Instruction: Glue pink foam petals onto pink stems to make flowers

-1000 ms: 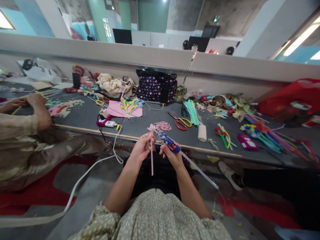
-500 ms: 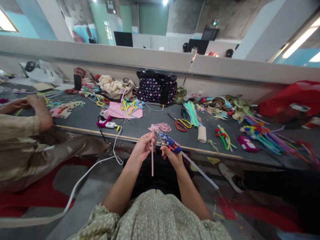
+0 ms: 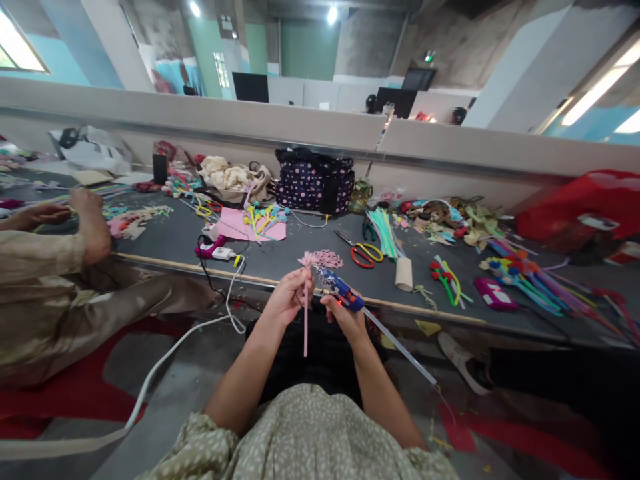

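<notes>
My left hand point(image 3: 289, 297) pinches a pink pipe-cleaner flower point(image 3: 306, 320) just under its petals, with the stem hanging straight down. Wrapped around a blue hot glue gun point(image 3: 343, 291), my right hand point(image 3: 347, 315) holds it with its nozzle right beside the flower head; whether the two touch I cannot tell. A long clear glue stick point(image 3: 400, 347) sticks out of the gun's back end, and a small red light glows on its body. Behind the flower, a heap of small pink pieces point(image 3: 327, 259) lies on the dark table point(image 3: 280, 257).
Scissors point(image 3: 363, 253) and a cardboard tube point(image 3: 404, 274) lie right of the pink heap. Further back stands a dotted bag point(image 3: 315, 181). A white cable point(image 3: 170, 353) runs from a power adapter point(image 3: 220, 252) past my left side. At left, a co-worker's hands point(image 3: 85, 213) are over the table.
The view has tilted slightly, so the scene sits a little lower. My hands keep nearly the same pose, flower and glue gun still close together. The co-worker's hands have shifted slightly.
</notes>
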A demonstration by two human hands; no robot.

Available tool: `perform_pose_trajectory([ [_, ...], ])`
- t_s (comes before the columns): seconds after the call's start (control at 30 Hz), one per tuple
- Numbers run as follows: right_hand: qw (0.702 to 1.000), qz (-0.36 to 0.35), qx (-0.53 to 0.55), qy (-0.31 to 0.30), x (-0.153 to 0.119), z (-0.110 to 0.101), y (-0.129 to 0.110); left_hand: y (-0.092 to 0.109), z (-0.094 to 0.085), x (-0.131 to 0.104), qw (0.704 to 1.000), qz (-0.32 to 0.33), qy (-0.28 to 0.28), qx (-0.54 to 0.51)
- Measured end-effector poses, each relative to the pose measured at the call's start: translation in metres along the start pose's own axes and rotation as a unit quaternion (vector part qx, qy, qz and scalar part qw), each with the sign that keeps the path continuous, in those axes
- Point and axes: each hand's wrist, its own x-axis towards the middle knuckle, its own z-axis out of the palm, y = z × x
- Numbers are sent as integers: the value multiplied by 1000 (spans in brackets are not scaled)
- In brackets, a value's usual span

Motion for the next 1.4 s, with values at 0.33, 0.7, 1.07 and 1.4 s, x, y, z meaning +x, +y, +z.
perform_pose_trajectory([
  [0.33,1000,-11,-26,-2,-1,-1,0,-1,0,-2,1000,3,-2,6],
  [0.7,1000,-14,-25,-1,-1,-2,3,-2,0,-1,1000,2,15,1],
  [1.07,999,-12,-45,-10,-3,-2,-3,-1,1,-3,1000,-1,1,11],
  [1.4,998,-19,-62,-15,-4,-4,-4,0,1,-3,1000,5,9,14],
])
